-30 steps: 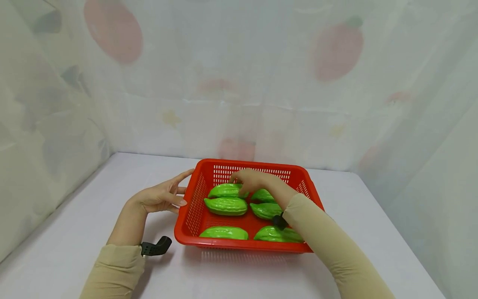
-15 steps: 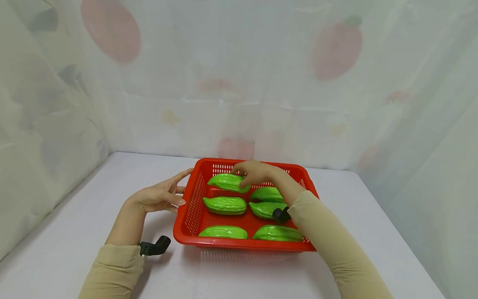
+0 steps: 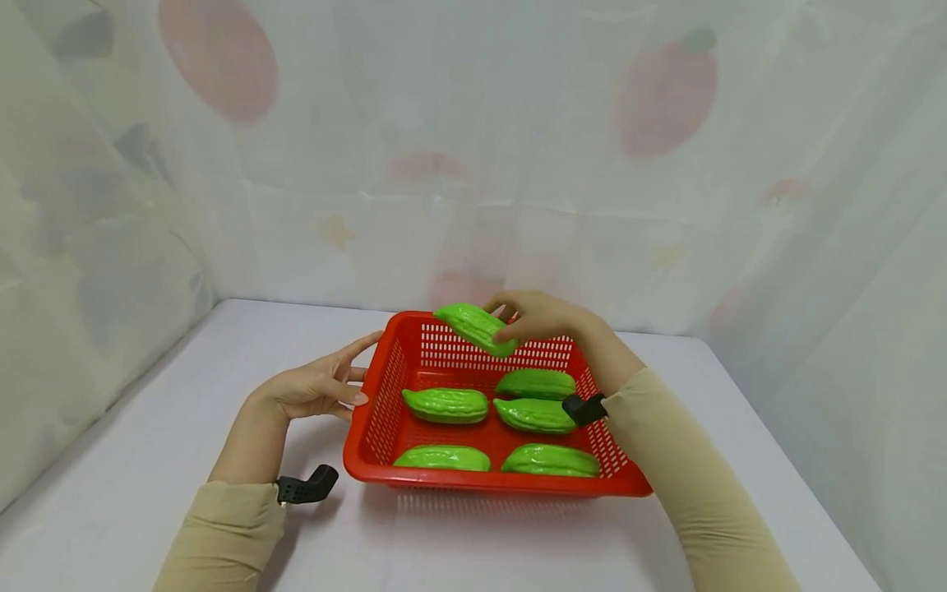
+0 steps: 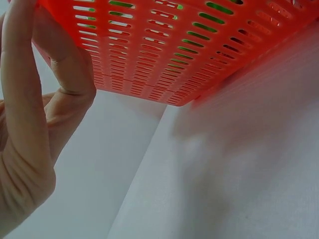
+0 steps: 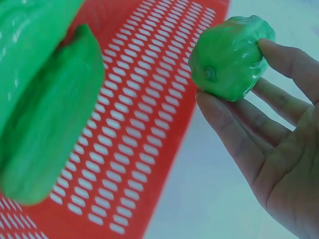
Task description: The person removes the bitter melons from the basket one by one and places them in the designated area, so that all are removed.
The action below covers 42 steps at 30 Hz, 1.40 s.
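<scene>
My right hand pinches a green bitter melon by its right end, above the back wall of the red plastic basket. In the right wrist view, the thumb and fingers grip this bitter melon from either side, with its blunt end facing the camera. My left hand holds the left rim of the basket, its thumb on the rim; in the left wrist view, bent fingers lie against the slotted red wall. Some fingertips are hidden.
Several more bitter melons lie in the basket: one at middle left, two stacked front to back at right, and two along the front wall. The basket stands on a white table before a patterned curtain.
My right hand has lifted the back-left bitter melon up from the basket floor, tilting it and moving it slightly right, to above the back rim. The left hand stays at the rim.
</scene>
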Tool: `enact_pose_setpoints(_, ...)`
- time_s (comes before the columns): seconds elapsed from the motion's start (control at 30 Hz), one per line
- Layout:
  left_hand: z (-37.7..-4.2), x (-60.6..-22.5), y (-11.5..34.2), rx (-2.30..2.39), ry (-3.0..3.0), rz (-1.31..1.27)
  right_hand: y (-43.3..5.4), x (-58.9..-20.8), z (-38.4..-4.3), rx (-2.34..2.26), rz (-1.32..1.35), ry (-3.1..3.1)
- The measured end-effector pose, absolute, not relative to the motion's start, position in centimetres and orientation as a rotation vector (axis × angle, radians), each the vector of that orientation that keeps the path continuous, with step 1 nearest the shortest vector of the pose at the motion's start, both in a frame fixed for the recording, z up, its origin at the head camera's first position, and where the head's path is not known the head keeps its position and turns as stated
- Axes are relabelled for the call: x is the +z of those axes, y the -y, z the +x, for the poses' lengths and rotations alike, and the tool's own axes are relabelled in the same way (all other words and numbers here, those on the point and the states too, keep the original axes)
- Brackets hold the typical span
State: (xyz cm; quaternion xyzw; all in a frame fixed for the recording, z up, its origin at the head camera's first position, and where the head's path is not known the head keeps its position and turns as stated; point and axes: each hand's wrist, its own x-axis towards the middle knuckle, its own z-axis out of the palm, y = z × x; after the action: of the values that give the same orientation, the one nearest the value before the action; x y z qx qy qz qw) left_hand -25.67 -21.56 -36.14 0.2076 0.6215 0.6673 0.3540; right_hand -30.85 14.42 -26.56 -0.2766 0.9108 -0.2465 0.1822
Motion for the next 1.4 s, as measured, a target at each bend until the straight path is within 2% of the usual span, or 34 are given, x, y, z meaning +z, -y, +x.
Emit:
enact_pose_setpoints(0.43, -25.8, -36.5, 21.9, 1.719, -1.616, 0.547, -19.3, -24.5, -31.2, -0.955, -0.675, -2.528)
enact_pose_setpoints(0.9, -25.9, -36.7, 21.9, 1.733, -1.579, 0.579, -25.4, -24.8, -30.9, -1.119, -0.561, -2.552)
enact_pose_setpoints(1.4, -26.0, -36.7, 22.0, 1.733, -1.575, 0.572, -30.9, -26.7, -30.3, -1.247, -0.305, -2.577)
